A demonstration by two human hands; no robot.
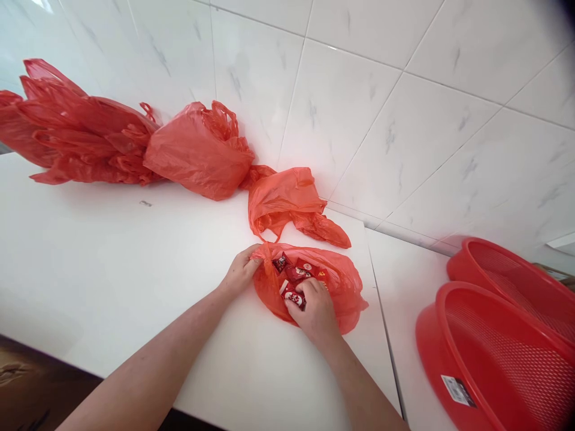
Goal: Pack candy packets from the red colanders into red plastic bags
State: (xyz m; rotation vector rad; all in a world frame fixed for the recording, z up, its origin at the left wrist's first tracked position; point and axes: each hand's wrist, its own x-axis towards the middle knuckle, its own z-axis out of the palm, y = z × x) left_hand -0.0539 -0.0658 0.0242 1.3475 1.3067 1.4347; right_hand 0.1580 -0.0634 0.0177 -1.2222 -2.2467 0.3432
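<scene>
A thin red plastic bag (345, 275) lies on the white tabletop with its mouth open towards me. Several small red wrapped packets (305, 267) show inside it. My left hand (242, 272) pinches the bag's edge at its left side, fingers closed on the plastic. Reaching into the opening, my right hand (317, 308) has thumb and fingers closed on a red-and-white packet (294, 296). Its lower part is partly covered by my fingers.
Behind the bag lies a limp red plastic bag (287, 194). A fuller red bag (197, 152) and a heap of red bags (85, 131) line the tiled wall (354, 114). Two red mesh baskets (442, 335) stand at the right, past a table seam.
</scene>
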